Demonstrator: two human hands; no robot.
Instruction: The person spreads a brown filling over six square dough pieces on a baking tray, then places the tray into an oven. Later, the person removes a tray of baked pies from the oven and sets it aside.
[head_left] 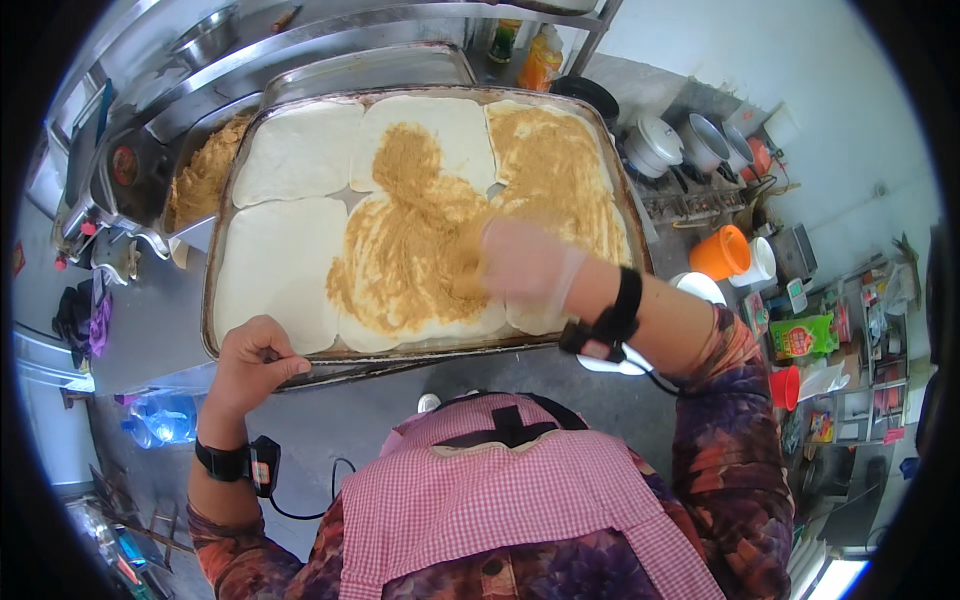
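Observation:
A large rimmed baking tray (pixel 640 235) lies before me, lined with several flat sheets of pale dough (pixel 275 265). Brown, grainy paste (pixel 400 270) covers much of the middle near sheet, part of the one behind it and the sheets on the right. In a clear plastic glove, my right hand (pixel 525 262) is over the paste at the tray's middle right. Its fingers are smeared by motion, so their pose does not show. At the tray's near left corner my bare left hand (pixel 258 365) is closed, its curled fingers and thumb at the rim.
Beyond the left rim stands a deep metal pan of brown filling (pixel 210 170). Another tray (pixel 370 70) lies behind. Pots (pixel 653 145), an orange bucket (pixel 720 252) and a white bucket (pixel 757 262) stand right. A loaded shelf rack (pixel 865 350) lines the right wall.

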